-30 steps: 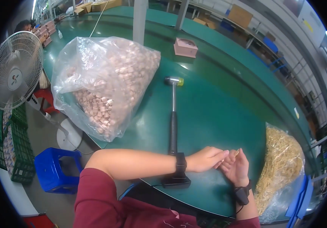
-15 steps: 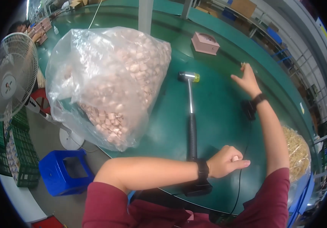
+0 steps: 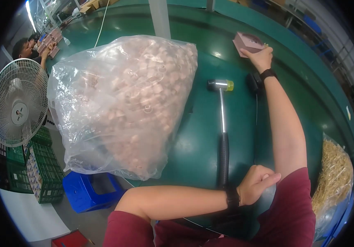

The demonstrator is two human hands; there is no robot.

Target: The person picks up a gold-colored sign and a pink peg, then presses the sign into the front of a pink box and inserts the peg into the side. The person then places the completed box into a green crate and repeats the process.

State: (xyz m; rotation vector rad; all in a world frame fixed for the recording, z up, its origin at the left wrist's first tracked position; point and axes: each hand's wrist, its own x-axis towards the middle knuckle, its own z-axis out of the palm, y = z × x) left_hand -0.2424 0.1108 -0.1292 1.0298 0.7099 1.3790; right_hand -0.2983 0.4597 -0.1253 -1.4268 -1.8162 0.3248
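A small pink box [image 3: 248, 42] is being gripped at its near edge by the right hand [image 3: 260, 57], which is stretched out far across the green table [image 3: 300, 107]; the fingers are closed over the box, and a black wristband is being worn on that wrist. The left hand [image 3: 257, 190] is being held loosely curled near the body, close to the table's near edge, with the index finger pointing to the right; whether anything is being held inside it cannot be told. A hammer [image 3: 223, 127] with a black grip and a yellow-tipped head is lying between the two hands, its handle end just beside the left hand. A large clear bag of pinkish small parts [image 3: 123, 107] is resting on the table to the left. A bag of straw-like filling [image 3: 335, 181] is sitting at the right. A white fan [image 3: 17, 103] and a blue crate [image 3: 90, 190] are standing off the table, on the left.
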